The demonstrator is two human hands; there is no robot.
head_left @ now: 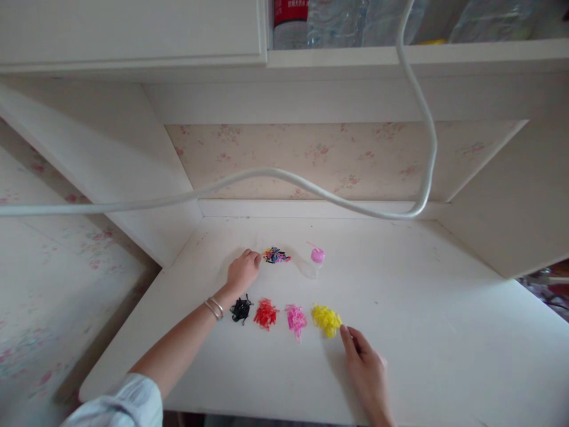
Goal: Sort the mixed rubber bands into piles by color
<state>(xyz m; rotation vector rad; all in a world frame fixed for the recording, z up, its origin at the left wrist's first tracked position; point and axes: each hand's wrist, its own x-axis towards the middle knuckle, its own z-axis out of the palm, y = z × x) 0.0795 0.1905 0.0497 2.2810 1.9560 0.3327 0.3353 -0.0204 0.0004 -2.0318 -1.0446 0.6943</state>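
My left hand [244,271] reaches to the left edge of a mixed-colour pile of small rubber bands [276,255]. Its fingers are closed together at the pile, and whatever they pinch is too small to make out. Thumb and forefinger of my right hand [365,363] meet at the right edge of a pile of yellow rubber bands [326,320]; anything between them is hidden. In a row left of the yellow pile lie pink rubber bands [296,319], red rubber bands [266,314] and black rubber bands [241,309], the black ones just below my left wrist.
A pink round lid-like piece [317,255] with a thin strip stands behind the row, beside a clear container [308,268]. A white cable [275,173] hangs across the view above the white desk [427,332]. Overhead, a shelf [355,57] holds bottles.
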